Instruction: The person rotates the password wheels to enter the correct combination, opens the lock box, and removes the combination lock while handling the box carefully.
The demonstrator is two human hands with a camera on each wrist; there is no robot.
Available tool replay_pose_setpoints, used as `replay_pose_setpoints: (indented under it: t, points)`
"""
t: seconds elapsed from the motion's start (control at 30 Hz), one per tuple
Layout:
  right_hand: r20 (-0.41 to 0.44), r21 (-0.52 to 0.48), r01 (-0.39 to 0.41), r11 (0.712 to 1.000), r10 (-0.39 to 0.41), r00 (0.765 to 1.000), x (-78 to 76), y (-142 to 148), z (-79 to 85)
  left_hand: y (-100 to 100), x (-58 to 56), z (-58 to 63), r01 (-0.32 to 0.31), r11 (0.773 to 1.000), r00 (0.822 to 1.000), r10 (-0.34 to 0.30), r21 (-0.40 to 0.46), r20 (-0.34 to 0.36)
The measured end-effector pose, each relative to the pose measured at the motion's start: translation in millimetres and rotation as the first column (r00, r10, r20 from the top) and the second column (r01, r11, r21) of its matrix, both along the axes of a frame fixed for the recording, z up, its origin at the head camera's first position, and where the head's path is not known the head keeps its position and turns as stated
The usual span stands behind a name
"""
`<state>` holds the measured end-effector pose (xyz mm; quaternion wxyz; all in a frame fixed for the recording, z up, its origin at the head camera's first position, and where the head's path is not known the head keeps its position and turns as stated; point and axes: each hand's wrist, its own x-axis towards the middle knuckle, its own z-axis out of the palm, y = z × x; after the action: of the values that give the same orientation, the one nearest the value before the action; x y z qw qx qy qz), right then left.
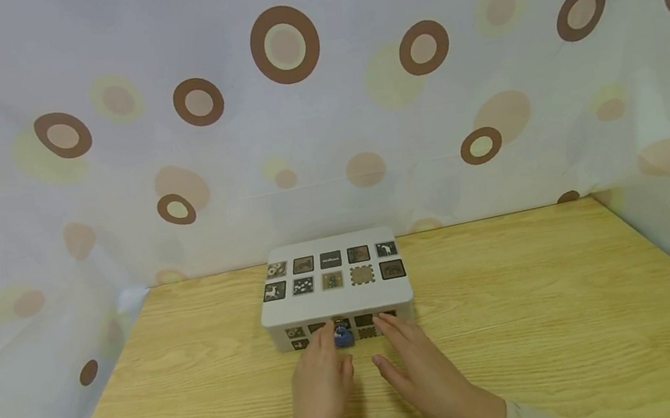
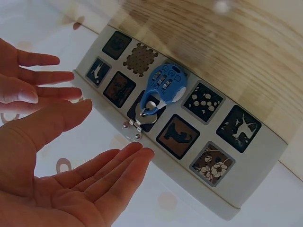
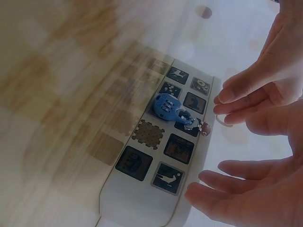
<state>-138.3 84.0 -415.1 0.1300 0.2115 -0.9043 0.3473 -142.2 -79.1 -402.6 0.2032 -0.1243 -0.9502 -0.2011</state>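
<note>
A white tin box (image 1: pixel 337 302) with dark square pictures on its lid and front lies on the table, lid down. From the metal clasp (image 2: pixel 135 126) on its front hangs a blue combination padlock (image 2: pixel 166 82) with several number dials. The padlock's shackle passes through the clasp; the wrist views do not show clearly whether it is locked. My left hand (image 1: pixel 319 379) is just left of the padlock, fingers extended and apart from it. On the other side, my right hand (image 1: pixel 423 370) has its fingers spread near the box front. Neither hand holds anything.
The box stands on a wooden table (image 1: pixel 535 309), near its back edge. Behind and at both sides hangs a pale sheet (image 1: pixel 322 130) with brown, pink and yellow circles.
</note>
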Motion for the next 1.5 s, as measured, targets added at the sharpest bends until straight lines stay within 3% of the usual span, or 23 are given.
replay_pose_setpoints:
  t: [0.5, 0.87, 1.1, 1.5]
  points:
    - [0.117, -0.030, -0.032, 0.999, 0.035, 0.993, -8.7, -6.9, -3.7, -3.7, -11.9, -9.2, -0.015, 0.999, 0.995, 0.020, -0.045, 0.099]
    - [0.219, -0.065, -0.092, 0.994, 0.105, 0.970, -20.1, -10.4, -4.3, -6.1, -21.4, -16.2, -0.009, 0.999, 0.993, 0.014, -0.041, 0.116]
    - [0.328, -0.136, -0.117, 0.984, 0.156, 0.932, -28.0, -15.7, -6.1, -6.9, -25.9, -19.6, -0.016, 1.000, 0.992, 0.019, -0.025, 0.127]
    - [0.377, -0.161, -0.118, 0.980, 0.172, 0.910, -38.7, -21.2, -6.2, -5.7, -30.3, -15.0, -0.029, 0.998, 0.980, 0.037, -0.047, 0.193]
